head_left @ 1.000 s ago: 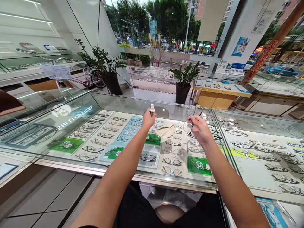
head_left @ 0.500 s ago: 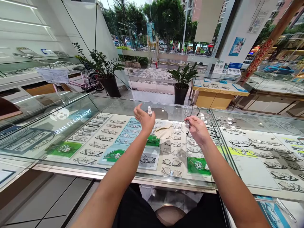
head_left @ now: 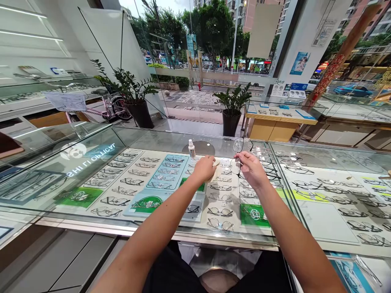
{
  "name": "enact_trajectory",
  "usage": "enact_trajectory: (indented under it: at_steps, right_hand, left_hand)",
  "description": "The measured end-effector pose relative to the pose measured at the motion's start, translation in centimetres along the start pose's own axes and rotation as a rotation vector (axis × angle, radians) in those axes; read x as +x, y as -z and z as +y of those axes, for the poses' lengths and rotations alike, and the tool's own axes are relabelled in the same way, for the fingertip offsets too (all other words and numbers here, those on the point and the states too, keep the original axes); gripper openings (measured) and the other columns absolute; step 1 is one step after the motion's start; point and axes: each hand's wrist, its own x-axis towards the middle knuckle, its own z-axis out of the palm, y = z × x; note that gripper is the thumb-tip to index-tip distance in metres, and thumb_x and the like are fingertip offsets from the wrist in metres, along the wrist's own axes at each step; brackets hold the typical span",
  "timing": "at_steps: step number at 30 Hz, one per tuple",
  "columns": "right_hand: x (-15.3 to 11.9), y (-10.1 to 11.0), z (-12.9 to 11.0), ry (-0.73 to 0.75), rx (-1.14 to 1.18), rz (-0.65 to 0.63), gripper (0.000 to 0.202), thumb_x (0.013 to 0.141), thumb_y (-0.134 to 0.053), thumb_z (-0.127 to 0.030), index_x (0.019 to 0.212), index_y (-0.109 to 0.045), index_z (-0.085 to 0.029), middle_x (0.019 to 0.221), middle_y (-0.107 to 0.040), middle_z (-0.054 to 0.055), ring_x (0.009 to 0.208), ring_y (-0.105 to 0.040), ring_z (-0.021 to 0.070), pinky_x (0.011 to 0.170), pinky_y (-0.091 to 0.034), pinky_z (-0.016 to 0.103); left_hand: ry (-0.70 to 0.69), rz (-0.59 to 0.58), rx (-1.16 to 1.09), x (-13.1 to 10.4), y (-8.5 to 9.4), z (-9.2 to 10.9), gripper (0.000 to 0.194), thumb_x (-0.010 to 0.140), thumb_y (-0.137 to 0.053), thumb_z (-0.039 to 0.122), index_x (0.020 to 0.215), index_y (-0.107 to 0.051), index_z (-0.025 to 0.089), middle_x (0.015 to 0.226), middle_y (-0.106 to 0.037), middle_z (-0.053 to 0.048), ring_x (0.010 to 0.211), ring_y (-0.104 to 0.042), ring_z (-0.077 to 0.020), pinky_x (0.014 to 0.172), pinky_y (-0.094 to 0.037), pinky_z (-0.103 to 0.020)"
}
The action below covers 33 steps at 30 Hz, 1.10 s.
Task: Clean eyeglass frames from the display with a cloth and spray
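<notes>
In my right hand (head_left: 251,167) is a pair of eyeglasses (head_left: 242,145) with thin dark rims, pinched between thumb and fingertips and held tilted above the counter. My left hand (head_left: 205,168) is on a beige cloth (head_left: 216,163), fingers curled down and closed on it. Most of the cloth is hidden under that hand. Just beyond the left hand, a small white spray bottle (head_left: 192,149) stands upright on the glass top.
Beneath the glass counter (head_left: 146,136) lie rows of eyeglass frames and green cards (head_left: 255,215). Two potted plants (head_left: 231,110) stand beyond it by the window. A second glass case (head_left: 324,224) adjoins on the right.
My left hand has left the spray bottle, which now stands free, and has come down right onto the cloth. The right hand keeps the eyeglasses in nearly the same place.
</notes>
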Motion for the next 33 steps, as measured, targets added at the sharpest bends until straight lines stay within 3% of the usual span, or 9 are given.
enact_trajectory:
  at_steps: [3,7,9,12,15,18,21,28,33]
  right_hand:
    - [-0.1,-0.1,0.0,-0.005,-0.003,-0.002,0.039,0.065,-0.104,-0.052,0.081,-0.08,-0.025,0.094,-0.073,0.002,0.083,-0.056,0.0151,0.073,-0.045,0.026]
    - [0.0,0.0,0.0,-0.006,-0.009,-0.004,0.039,0.065,-0.103,-0.052,0.082,-0.08,-0.025,0.094,-0.073,0.002,0.083,-0.055,0.0146,0.072,-0.044,0.026]
    - [0.0,0.1,0.1,-0.002,-0.011,-0.005,0.039,0.066,-0.103,-0.052,0.082,-0.08,-0.025,0.094,-0.073,0.002,0.083,-0.055,0.0147,0.072,-0.044,0.026]
    - [0.0,0.1,0.1,0.001,-0.018,-0.008,0.038,0.067,-0.102,-0.051,0.082,-0.08,-0.025,0.095,-0.072,0.002,0.083,-0.056,0.0153,0.073,-0.044,0.027]
    - [-0.1,0.1,0.1,0.006,-0.026,-0.004,0.038,0.067,-0.101,-0.051,0.083,-0.079,-0.025,0.095,-0.072,0.003,0.084,-0.056,0.0161,0.073,-0.045,0.029]
    - [-0.1,0.1,0.0,0.009,-0.035,0.0,0.039,0.067,-0.101,-0.052,0.082,-0.077,-0.025,0.095,-0.072,0.003,0.083,-0.056,0.0169,0.073,-0.045,0.03]
    - [-0.1,0.0,0.0,0.013,-0.043,0.001,0.04,0.067,-0.1,-0.053,0.082,-0.077,-0.025,0.094,-0.072,0.003,0.083,-0.056,0.0171,0.073,-0.045,0.03]
    - [-0.1,0.1,-0.1,0.015,-0.06,0.006,0.039,0.069,-0.098,-0.053,0.083,-0.075,-0.025,0.096,-0.072,0.003,0.084,-0.057,0.0175,0.073,-0.045,0.031]
    - [-0.2,0.0,-0.3,0.023,-0.059,0.004,0.037,0.071,-0.098,-0.053,0.084,-0.078,-0.025,0.096,-0.072,0.003,0.084,-0.057,0.0172,0.073,-0.045,0.031]
  left_hand:
    - [0.024,0.005,-0.01,0.2,0.2,-0.2,0.027,0.105,-0.049,0.023,0.119,-0.071,0.018,0.126,-0.074,-0.015,0.117,-0.068,-0.0309,0.086,-0.046,-0.035]
    - [0.072,0.022,-0.031,0.5,0.4,-0.5,0.037,0.11,-0.034,0.03,0.116,-0.068,0.017,0.109,-0.077,-0.016,0.1,-0.071,-0.0307,0.078,-0.045,-0.036]
    - [0.081,0.016,-0.05,0.5,0.5,-0.8,0.036,0.11,-0.038,0.038,0.122,-0.065,0.017,0.109,-0.078,-0.016,0.098,-0.072,-0.0314,0.077,-0.046,-0.036]
    - [0.075,-0.02,-0.088,0.7,0.4,-1.2,0.036,0.099,-0.061,0.043,0.124,-0.064,0.018,0.115,-0.078,-0.016,0.103,-0.072,-0.0329,0.079,-0.046,-0.034]
    - [0.08,-0.031,-0.126,0.9,0.4,-1.6,0.026,0.095,-0.064,0.038,0.111,-0.07,0.018,0.116,-0.078,-0.017,0.105,-0.071,-0.0332,0.079,-0.046,-0.034]
    - [0.085,-0.021,-0.197,1.0,0.6,-1.8,0.024,0.096,-0.059,0.039,0.094,-0.073,0.02,0.099,-0.079,-0.013,0.092,-0.071,-0.0299,0.075,-0.045,-0.034]
    - [0.068,-0.001,-0.296,1.1,1.0,-2.1,0.031,0.098,-0.055,0.045,0.087,-0.072,0.021,0.088,-0.077,-0.009,0.083,-0.069,-0.0261,0.07,-0.043,-0.033]
    - [0.048,0.111,-0.619,1.4,2.7,-2.6,0.029,0.093,-0.058,0.049,0.091,-0.066,0.021,0.095,-0.075,-0.005,0.089,-0.068,-0.0234,0.07,-0.047,-0.029]
    - [0.134,0.128,-0.973,0.3,5.1,-1.1,0.024,0.091,-0.064,0.046,0.089,-0.058,0.022,0.075,-0.063,0.0,0.066,-0.057,-0.0168,0.057,-0.04,-0.026]
